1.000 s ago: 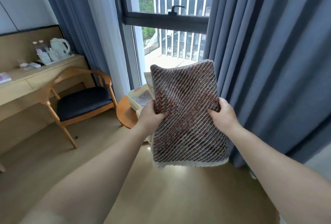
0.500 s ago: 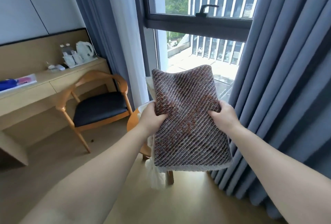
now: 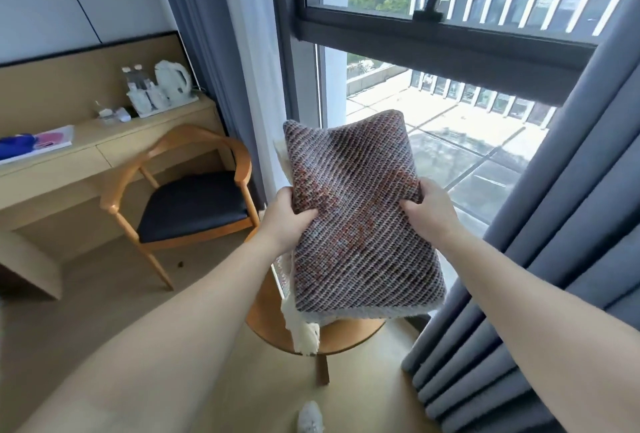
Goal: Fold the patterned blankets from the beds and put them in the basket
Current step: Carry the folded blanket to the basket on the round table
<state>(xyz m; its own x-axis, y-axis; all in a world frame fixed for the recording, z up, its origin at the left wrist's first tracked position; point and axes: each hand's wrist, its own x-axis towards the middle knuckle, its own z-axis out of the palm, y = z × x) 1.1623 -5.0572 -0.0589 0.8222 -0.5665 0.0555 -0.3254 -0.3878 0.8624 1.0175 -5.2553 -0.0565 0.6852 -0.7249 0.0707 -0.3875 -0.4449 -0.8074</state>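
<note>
A folded rectangular blanket (image 3: 360, 218) in a woven diagonal pattern of brown, rust and grey, edged with cream fringe, is being held up in the air in front of the window, its long side running up and away from the camera. The left hand (image 3: 285, 216) is gripping its left edge with the thumb lying on the top face and the fingers tucked under the cloth, and the right hand (image 3: 429, 211) is clamping the right edge at about the same height in the same manner. A cream tassel is hanging from the blanket's lower left corner. Directly below the blanket a small round wooden tabletop (image 3: 349, 335) on a single visible leg is standing on the pale wood floor. To the left a wooden armchair with a dark seat cushion (image 3: 192, 202) is sitting beside a long light-wood desk (image 3: 93, 155), which is carrying a white electric kettle (image 3: 173, 81), water bottles on a tray and a blue and pink booklet. Grey-blue curtains (image 3: 561, 242) are hanging to the right of the dark-framed window (image 3: 450, 48). A white shoe tip (image 3: 310, 417) is showing at the bottom edge.
</note>
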